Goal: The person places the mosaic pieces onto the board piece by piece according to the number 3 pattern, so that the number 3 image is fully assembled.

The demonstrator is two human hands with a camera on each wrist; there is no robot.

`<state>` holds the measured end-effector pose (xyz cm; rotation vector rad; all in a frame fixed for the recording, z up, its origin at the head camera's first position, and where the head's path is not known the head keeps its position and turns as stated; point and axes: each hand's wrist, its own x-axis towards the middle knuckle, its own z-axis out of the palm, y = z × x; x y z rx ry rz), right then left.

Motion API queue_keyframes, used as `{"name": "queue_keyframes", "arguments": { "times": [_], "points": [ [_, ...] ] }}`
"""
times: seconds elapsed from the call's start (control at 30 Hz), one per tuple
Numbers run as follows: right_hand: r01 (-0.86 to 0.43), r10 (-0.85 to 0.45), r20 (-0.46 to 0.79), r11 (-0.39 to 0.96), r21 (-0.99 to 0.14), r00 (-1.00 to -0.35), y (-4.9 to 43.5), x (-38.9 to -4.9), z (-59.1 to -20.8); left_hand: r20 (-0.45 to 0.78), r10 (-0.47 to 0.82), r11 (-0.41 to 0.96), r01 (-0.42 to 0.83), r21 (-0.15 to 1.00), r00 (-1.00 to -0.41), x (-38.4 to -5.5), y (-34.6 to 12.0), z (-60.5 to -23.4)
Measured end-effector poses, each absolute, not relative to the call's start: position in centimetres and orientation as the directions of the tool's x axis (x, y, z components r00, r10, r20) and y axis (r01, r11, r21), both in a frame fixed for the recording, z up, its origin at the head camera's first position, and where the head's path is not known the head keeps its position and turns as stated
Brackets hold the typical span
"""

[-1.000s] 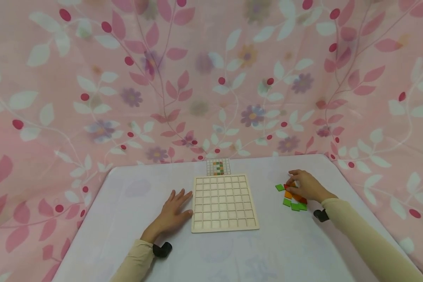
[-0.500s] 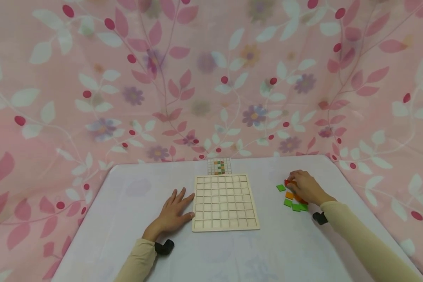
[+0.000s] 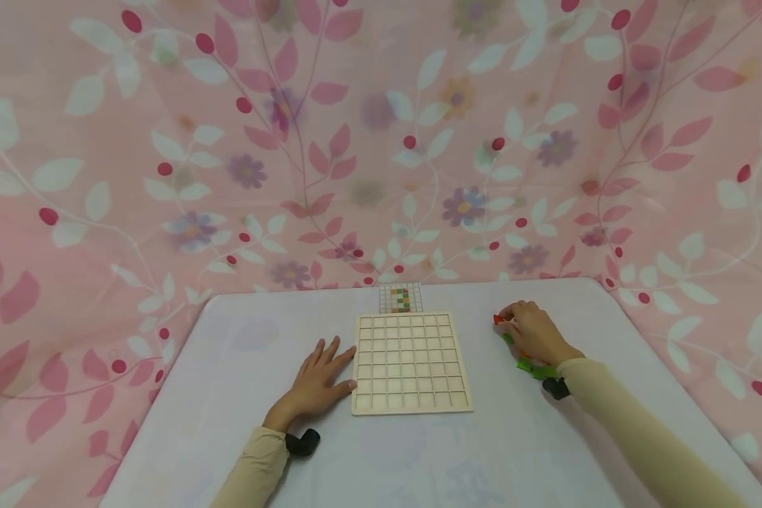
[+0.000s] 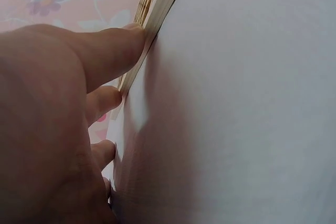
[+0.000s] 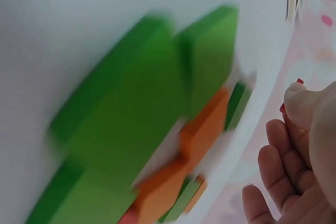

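Observation:
A square wooden grid board (image 3: 413, 363) lies on the white table. My left hand (image 3: 314, 386) rests beside it with fingers spread, thumb and forefinger touching its left edge; in the left wrist view the thumb (image 4: 113, 53) presses against the board's side. To the right, my right hand (image 3: 536, 333) pinches a small red tile (image 3: 498, 319) between thumb and fingers, above the loose tiles. In the right wrist view only red corners show past the thumb (image 5: 302, 100). Below lie green tiles (image 5: 126, 93) and orange tiles (image 5: 205, 124), partly hidden by the hand in the head view.
Behind the board lies a printed pattern card (image 3: 401, 298) with a grid and coloured squares. A pink floral cloth (image 3: 368, 141) hangs at the table's back and sides. Both wrists carry a black camera, such as the left wrist camera (image 3: 303, 443).
My right hand has pinched a red tile from the pile and moved it slightly left and up. The left hand stays at the board's edge.

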<state>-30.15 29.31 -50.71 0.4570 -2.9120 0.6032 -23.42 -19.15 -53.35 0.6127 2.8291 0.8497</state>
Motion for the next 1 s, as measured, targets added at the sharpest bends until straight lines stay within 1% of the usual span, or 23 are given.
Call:
{"name": "queue_keyframes", "arguments": {
  "times": [0.23,0.5,0.7,1.0],
  "points": [
    [-0.309,-0.256,0.179,0.862,-0.402,-0.95,26.3,-30.9,-51.0,-0.026,0.41,0.77,0.331,0.546,-0.912,-23.5,-19.3,-53.6],
    [-0.346,-0.294,0.188,0.845,-0.408,-0.937,23.2,-31.3,-51.1,-0.01,0.41,0.765,0.338,0.549,-0.912,-23.5,-19.3,-53.7],
    [-0.376,-0.324,0.192,0.826,-0.42,-0.926,20.8,-31.6,-51.0,-0.028,0.415,0.772,0.335,0.541,-0.91,-23.6,-19.3,-53.7],
    [-0.431,-0.411,0.143,0.8,-0.417,-0.9,17.4,-32.4,-51.3,0.038,0.423,0.728,0.364,0.581,-0.906,-23.5,-19.4,-53.9]
  ]
}}
